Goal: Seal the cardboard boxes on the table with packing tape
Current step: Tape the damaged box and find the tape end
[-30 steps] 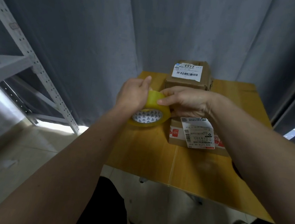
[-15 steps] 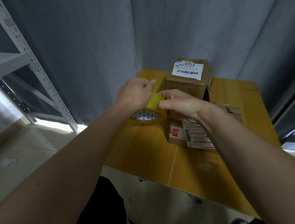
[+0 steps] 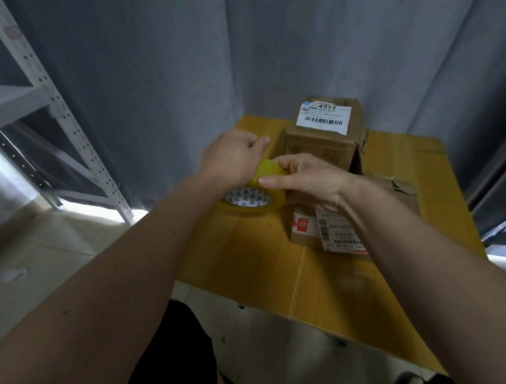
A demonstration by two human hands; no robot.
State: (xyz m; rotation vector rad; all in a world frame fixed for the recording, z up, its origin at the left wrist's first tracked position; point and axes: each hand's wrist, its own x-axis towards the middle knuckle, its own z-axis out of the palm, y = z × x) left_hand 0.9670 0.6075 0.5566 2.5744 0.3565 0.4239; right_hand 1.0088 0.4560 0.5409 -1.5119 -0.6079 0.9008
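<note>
A yellow roll of packing tape (image 3: 270, 175) with a white printed core is held above the wooden table (image 3: 255, 259), near its left edge. My left hand (image 3: 233, 156) grips the roll from the left. My right hand (image 3: 305, 178) pinches the roll's outer face with thumb and fingertips. A tall cardboard box (image 3: 323, 143) with a white "4977" label stands at the back of the table. A flat cardboard box (image 3: 306, 230) with a shipping label lies at the right, partly hidden by my right forearm.
A grey curtain (image 3: 165, 61) hangs behind and left of the table. A white metal shelf rack (image 3: 54, 107) stands at the left. Tiled floor lies below, with dark trousers and shoes at the bottom edge.
The roll has tilted, so its core now faces down more. My right fingers have shifted along the roll's outer face. Both hands stay above the table's left part.
</note>
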